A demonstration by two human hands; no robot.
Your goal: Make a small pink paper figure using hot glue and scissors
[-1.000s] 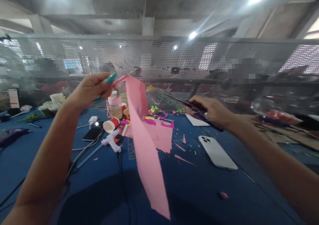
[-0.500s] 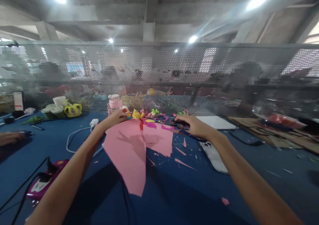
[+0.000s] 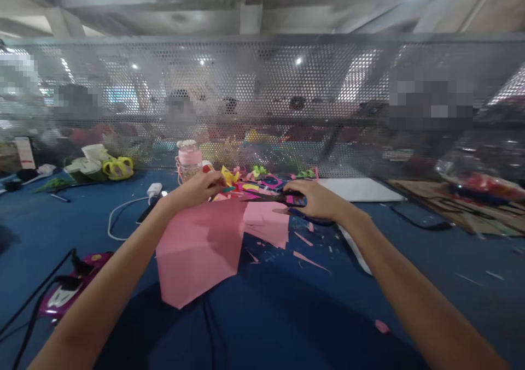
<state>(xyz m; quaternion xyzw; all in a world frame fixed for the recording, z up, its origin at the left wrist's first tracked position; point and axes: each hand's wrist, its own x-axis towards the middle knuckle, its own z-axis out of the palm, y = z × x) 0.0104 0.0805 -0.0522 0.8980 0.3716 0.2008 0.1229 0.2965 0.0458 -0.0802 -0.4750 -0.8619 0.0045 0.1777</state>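
Observation:
My left hand point(image 3: 203, 188) pinches the upper edge of a large pink paper sheet point(image 3: 200, 250), which hangs down toward me over the table. My right hand point(image 3: 314, 198) grips a pair of scissors point(image 3: 270, 197) by the handles. Their dark blades point left and meet the sheet's top right edge; whether paper lies between them I cannot tell. Behind the sheet, more pink paper point(image 3: 268, 225) lies flat on the blue table, partly covered. Several thin pink scraps point(image 3: 310, 260) are scattered to its right.
A pink-lidded bottle point(image 3: 190, 159) stands beyond my left hand, beside colourful paper pieces point(image 3: 258, 171). At left lie a purple power strip point(image 3: 77, 285) and a white charger point(image 3: 154, 189). A white phone point(image 3: 356, 250) sits under my right forearm. A perforated metal screen point(image 3: 262, 97) closes off the back.
The large pink sheet has turned, its lower end swinging left and up. The scissor blades now reach its top edge. The view has tilted down slightly, and the other person's hand at left is gone.

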